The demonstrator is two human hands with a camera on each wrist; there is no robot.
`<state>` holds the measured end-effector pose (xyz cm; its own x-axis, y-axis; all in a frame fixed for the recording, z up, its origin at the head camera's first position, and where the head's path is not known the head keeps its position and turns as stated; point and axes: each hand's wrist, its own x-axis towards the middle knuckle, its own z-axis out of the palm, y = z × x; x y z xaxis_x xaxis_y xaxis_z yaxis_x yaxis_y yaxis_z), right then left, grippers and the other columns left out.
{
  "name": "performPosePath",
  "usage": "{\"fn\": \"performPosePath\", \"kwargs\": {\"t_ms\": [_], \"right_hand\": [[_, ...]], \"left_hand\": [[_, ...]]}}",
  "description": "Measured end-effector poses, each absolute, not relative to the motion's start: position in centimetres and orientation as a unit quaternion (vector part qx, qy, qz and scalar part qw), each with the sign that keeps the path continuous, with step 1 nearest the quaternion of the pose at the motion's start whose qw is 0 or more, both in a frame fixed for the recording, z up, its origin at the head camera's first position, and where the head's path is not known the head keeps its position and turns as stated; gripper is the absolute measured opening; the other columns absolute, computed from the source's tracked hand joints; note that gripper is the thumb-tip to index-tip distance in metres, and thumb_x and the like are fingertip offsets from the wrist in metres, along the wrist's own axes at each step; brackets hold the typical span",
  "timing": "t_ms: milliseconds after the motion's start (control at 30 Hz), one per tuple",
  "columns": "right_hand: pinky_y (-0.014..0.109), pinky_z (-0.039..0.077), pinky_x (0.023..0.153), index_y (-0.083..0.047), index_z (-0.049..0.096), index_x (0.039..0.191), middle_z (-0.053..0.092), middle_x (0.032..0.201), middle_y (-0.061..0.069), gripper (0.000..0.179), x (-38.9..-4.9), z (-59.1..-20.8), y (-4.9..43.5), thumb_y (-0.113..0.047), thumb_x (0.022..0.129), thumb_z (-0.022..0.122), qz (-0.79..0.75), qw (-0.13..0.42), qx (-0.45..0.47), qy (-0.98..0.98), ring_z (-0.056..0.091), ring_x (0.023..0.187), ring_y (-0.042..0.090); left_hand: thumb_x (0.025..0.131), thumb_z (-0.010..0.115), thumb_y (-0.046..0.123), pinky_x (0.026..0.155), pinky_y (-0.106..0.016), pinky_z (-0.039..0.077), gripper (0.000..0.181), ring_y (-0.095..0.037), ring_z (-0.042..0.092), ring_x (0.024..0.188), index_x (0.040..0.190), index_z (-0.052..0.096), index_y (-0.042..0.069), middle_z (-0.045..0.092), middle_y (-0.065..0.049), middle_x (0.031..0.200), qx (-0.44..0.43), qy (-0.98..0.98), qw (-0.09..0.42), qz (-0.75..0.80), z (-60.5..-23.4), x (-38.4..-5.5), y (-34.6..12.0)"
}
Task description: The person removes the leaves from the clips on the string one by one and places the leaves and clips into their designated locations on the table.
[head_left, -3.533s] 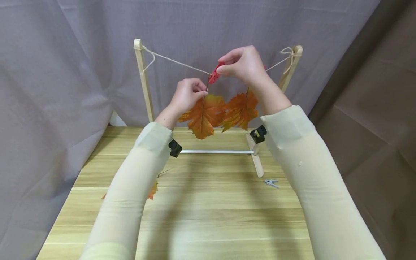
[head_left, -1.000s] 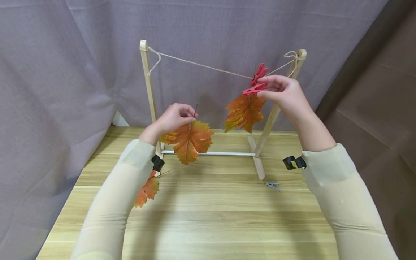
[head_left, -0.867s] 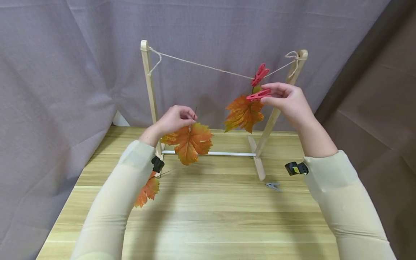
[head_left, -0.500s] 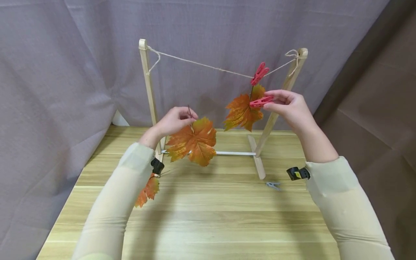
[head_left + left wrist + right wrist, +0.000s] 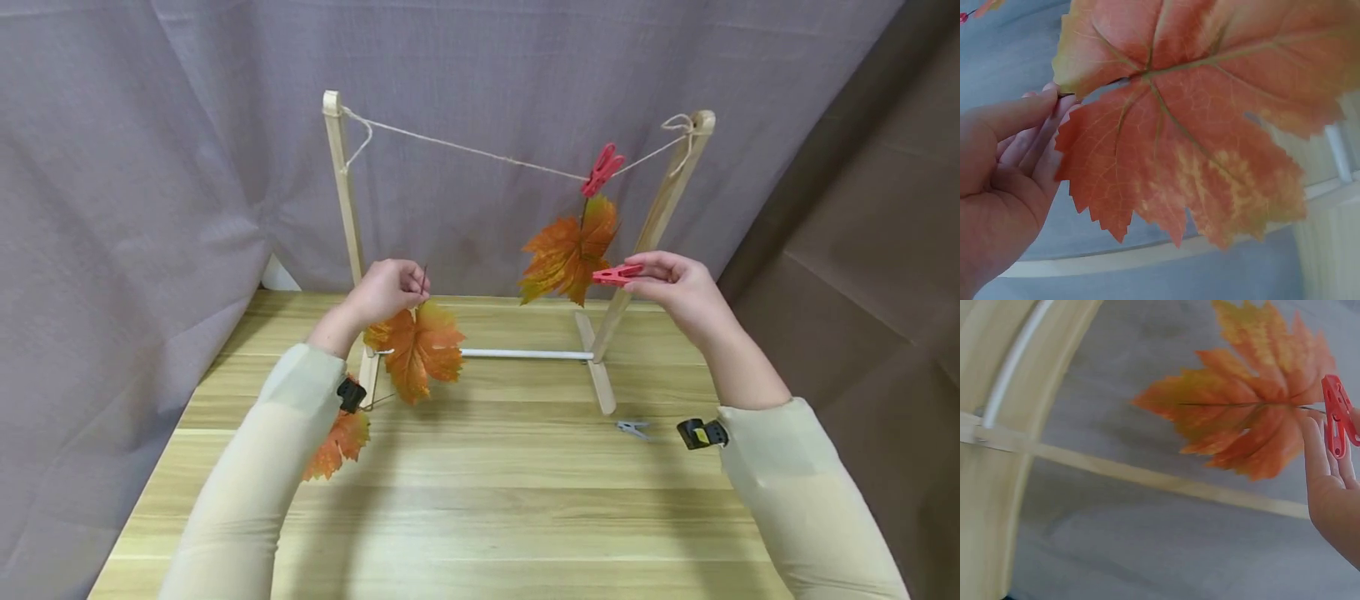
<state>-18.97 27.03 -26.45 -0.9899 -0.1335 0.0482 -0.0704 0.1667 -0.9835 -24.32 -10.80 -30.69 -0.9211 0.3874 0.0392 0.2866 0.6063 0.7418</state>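
Lighting is even and bright, with soft arm shadows on the table (image 5: 480, 500). Head view is sharp. Both wrist views are slightly soft, backgrounds blurred.

My left sleeve (image 5: 255, 467) hides part of the tabletop leaf (image 5: 337, 442); grey clip (image 5: 633, 429) too small to identify.

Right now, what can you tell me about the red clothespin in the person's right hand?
The red clothespin is a small clip that looks like plastic, with two long arms joined near the middle. It lies roughly level, its tip pointing left toward the hanging orange leaf but clipped to nothing. The right hand pinches its rear end between fingertips, in the air above the wooden table and in front of the rack's right post. Its jaws look closed. A matching red pin sits on the string above.
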Motion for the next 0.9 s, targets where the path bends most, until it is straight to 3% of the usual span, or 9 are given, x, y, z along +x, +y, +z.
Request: {"fn": "performPosePath", "kwargs": {"t_ms": [233,433,633,767,900], "right_hand": [[0.011,0.048,0.073,-0.012,0.056,0.102,0.067,0.086,-0.016,0.019,-18.4,-30.4,29.1,-0.002,0.087,0.062,-0.609,0.052,-0.047,0.790,0.061,0.079,-0.003],[0.012,0.050,0.074,-0.005,0.045,0.109,0.064,0.085,-0.019,0.025,-17.7,-34.4,31.5,-0.001,0.088,0.058,-0.586,0.088,-0.013,0.805,0.062,0.081,-0.004],[0.015,0.051,0.079,0.014,0.034,0.123,0.063,0.088,-0.017,0.040,-17.1,-37.5,33.4,-0.007,0.094,0.052,-0.569,0.103,-0.015,0.816,0.063,0.084,-0.005],[0.017,0.051,0.083,0.019,0.026,0.126,0.061,0.097,-0.007,0.047,-16.8,-39.3,34.4,-0.013,0.098,0.046,-0.548,0.112,-0.021,0.828,0.061,0.089,-0.006],[0.014,0.049,0.083,0.019,0.024,0.127,0.057,0.111,0.018,0.047,-16.4,-41.1,35.1,-0.015,0.100,0.042,-0.531,0.108,-0.006,0.840,0.057,0.090,-0.009]], "left_hand": [[0.089,0.057,0.000,0.068,-0.026,0.050,0.011,-0.024,0.063,0.083,0.098,0.063,-0.004,0.066,-0.020,0.092,0.191,0.890,0.053,0.410,-32.9,-23.5,-12.3],[0.089,0.055,-0.005,0.077,-0.036,0.051,0.019,-0.029,0.063,0.088,0.105,0.064,-0.007,0.067,-0.021,0.100,0.209,0.894,0.021,0.396,-34.8,-22.9,-13.7],[0.089,0.055,-0.005,0.081,-0.043,0.052,0.023,-0.033,0.065,0.094,0.110,0.065,-0.006,0.066,-0.023,0.110,0.233,0.901,0.002,0.366,-36.0,-22.3,-15.0],[0.086,0.056,-0.008,0.080,-0.043,0.053,0.025,-0.033,0.065,0.091,0.109,0.065,-0.005,0.068,-0.022,0.101,0.245,0.902,-0.015,0.354,-36.7,-22.0,-15.7],[0.085,0.057,-0.009,0.076,-0.039,0.053,0.027,-0.030,0.064,0.084,0.112,0.061,-0.009,0.067,-0.021,0.091,0.236,0.902,-0.012,0.361,-37.5,-21.8,-16.4]]}}
